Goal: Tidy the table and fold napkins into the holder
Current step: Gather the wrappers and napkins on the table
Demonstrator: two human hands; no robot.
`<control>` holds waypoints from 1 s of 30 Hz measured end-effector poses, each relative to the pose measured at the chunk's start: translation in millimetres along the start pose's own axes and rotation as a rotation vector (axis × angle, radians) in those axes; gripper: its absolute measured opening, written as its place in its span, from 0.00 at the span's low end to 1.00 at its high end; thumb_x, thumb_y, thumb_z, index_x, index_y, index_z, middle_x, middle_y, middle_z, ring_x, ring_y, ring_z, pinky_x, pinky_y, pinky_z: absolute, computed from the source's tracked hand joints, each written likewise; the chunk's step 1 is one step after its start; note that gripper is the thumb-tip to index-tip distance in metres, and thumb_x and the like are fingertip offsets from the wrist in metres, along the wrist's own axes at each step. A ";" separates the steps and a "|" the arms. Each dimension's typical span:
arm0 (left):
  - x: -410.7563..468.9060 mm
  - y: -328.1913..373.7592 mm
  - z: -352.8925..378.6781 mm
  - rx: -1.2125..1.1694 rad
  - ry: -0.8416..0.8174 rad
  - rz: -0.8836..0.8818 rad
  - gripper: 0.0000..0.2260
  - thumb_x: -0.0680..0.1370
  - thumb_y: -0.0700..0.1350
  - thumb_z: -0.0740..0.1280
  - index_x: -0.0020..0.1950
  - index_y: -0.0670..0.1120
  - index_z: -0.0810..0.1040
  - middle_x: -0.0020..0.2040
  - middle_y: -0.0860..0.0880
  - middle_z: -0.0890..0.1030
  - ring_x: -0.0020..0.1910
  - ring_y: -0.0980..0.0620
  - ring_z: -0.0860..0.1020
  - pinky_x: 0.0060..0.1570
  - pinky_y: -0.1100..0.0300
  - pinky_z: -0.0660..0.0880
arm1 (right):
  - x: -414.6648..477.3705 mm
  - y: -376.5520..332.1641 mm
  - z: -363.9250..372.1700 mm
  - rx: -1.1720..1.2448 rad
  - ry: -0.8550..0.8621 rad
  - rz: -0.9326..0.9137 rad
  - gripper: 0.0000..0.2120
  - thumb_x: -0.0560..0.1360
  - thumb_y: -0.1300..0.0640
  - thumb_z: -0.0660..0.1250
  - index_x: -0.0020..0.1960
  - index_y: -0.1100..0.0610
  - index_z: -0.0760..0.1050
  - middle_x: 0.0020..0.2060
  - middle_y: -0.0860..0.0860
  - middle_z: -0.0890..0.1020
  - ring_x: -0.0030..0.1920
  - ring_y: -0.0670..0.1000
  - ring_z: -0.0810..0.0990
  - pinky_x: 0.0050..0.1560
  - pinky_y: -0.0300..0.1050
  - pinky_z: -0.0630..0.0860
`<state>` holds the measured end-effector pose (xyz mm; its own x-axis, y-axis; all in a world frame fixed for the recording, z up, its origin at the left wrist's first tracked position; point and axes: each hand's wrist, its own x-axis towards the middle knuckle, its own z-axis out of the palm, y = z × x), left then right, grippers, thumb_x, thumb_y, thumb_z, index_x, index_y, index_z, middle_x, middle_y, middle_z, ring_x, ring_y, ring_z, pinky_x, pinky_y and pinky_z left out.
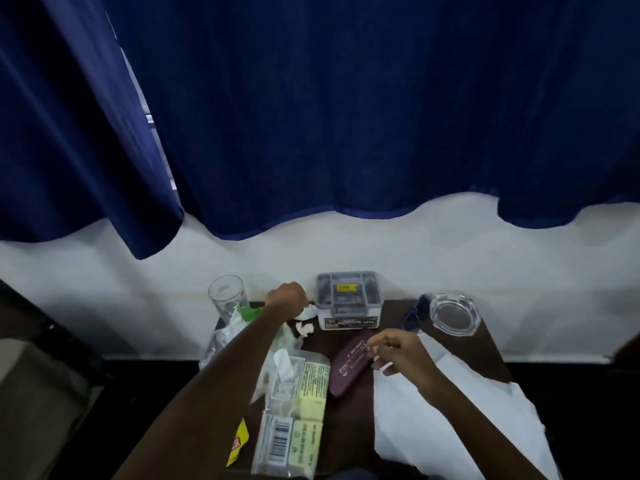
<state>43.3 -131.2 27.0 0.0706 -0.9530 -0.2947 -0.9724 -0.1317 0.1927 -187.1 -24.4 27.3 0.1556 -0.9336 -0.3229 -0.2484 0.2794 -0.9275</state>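
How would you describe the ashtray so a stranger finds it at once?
Look at the dark table below the blue curtain. At its far right corner sits the ashtray. It is low, round, clear glass, unlike the tall drinking glass.

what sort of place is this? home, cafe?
Likely a small side table in a home or guest room; I cannot tell which. A blue curtain hangs over a white wall, and the dark table holds an ashtray, a glass and napkins.

One head-worn camera looks forward and down, close over a small table [360, 407] against a curtained wall.
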 end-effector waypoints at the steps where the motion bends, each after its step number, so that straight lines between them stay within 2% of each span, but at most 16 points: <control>1: 6.1 -0.8 4.9 0.068 -0.045 0.029 0.14 0.76 0.42 0.61 0.60 0.46 0.78 0.63 0.47 0.78 0.61 0.46 0.76 0.63 0.53 0.71 | 4.8 0.5 5.2 0.003 0.001 0.005 0.08 0.74 0.69 0.62 0.43 0.60 0.77 0.33 0.52 0.81 0.28 0.46 0.79 0.29 0.36 0.71; 4: 22.8 -0.8 21.4 0.206 -0.153 0.092 0.16 0.77 0.41 0.57 0.62 0.49 0.76 0.65 0.49 0.75 0.66 0.48 0.71 0.69 0.49 0.60 | 16.8 3.1 17.7 -0.011 -0.008 0.021 0.10 0.74 0.69 0.61 0.42 0.57 0.77 0.33 0.51 0.82 0.26 0.43 0.78 0.28 0.36 0.70; 6: 31.3 -1.5 29.6 0.291 -0.211 0.114 0.16 0.76 0.44 0.60 0.63 0.51 0.75 0.66 0.50 0.74 0.67 0.48 0.70 0.69 0.46 0.56 | 22.0 5.5 22.9 -0.005 -0.014 0.031 0.12 0.74 0.70 0.60 0.41 0.56 0.77 0.34 0.51 0.82 0.26 0.43 0.78 0.28 0.35 0.70; 9: 37.5 -4.4 36.9 0.427 -0.215 0.134 0.19 0.72 0.49 0.69 0.63 0.52 0.74 0.64 0.50 0.72 0.66 0.47 0.70 0.66 0.45 0.60 | 26.7 9.2 27.6 -0.001 -0.015 0.041 0.12 0.75 0.70 0.59 0.42 0.57 0.77 0.34 0.52 0.81 0.27 0.45 0.78 0.29 0.35 0.70; 13: 39.5 -7.4 45.5 0.419 -0.012 0.122 0.15 0.74 0.42 0.66 0.60 0.50 0.75 0.61 0.49 0.77 0.62 0.48 0.75 0.62 0.52 0.64 | 28.2 11.1 32.6 -0.004 -0.011 0.048 0.11 0.76 0.69 0.59 0.43 0.58 0.77 0.34 0.53 0.81 0.29 0.47 0.78 0.29 0.36 0.71; 16: 36.6 -7.8 41.1 0.342 0.043 0.107 0.13 0.75 0.41 0.65 0.59 0.49 0.75 0.60 0.49 0.78 0.61 0.48 0.75 0.61 0.54 0.65 | 25.6 9.8 32.2 -0.009 -0.016 0.047 0.11 0.76 0.69 0.59 0.43 0.58 0.77 0.35 0.54 0.82 0.29 0.46 0.78 0.29 0.36 0.71; 24: 9.4 -8.9 -14.0 -0.050 0.074 -0.011 0.15 0.74 0.50 0.67 0.60 0.48 0.76 0.62 0.50 0.77 0.61 0.48 0.74 0.60 0.53 0.65 | -0.2 -11.3 21.5 0.008 0.018 0.002 0.09 0.75 0.69 0.59 0.45 0.62 0.78 0.36 0.54 0.83 0.31 0.48 0.79 0.32 0.38 0.72; 26: -9.1 -7.9 -25.6 -0.108 0.106 0.031 0.12 0.74 0.51 0.67 0.55 0.48 0.79 0.58 0.51 0.80 0.59 0.48 0.76 0.60 0.52 0.66 | -11.6 -20.5 20.8 0.023 0.021 -0.017 0.10 0.75 0.69 0.59 0.45 0.61 0.78 0.37 0.56 0.82 0.32 0.49 0.79 0.32 0.38 0.72; 28: -30.8 -2.9 -35.0 -0.236 0.098 0.116 0.09 0.73 0.50 0.69 0.48 0.46 0.83 0.50 0.48 0.83 0.54 0.45 0.79 0.58 0.51 0.71 | -22.5 -30.0 22.9 0.053 0.023 -0.051 0.10 0.75 0.68 0.59 0.44 0.61 0.78 0.37 0.56 0.82 0.31 0.49 0.78 0.31 0.37 0.73; 30: -55.2 7.4 -43.3 -0.347 0.061 0.190 0.10 0.72 0.50 0.70 0.44 0.43 0.83 0.46 0.44 0.84 0.48 0.45 0.80 0.53 0.52 0.74 | -33.5 -40.0 25.3 0.099 0.036 -0.083 0.09 0.75 0.68 0.60 0.43 0.60 0.78 0.36 0.55 0.81 0.30 0.48 0.78 0.29 0.35 0.74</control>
<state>41.8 -91.4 85.2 -0.0799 -0.9823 -0.1695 -0.8372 -0.0262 0.5463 -158.2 1.4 70.4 0.1366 -0.9613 -0.2393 -0.1407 0.2203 -0.9652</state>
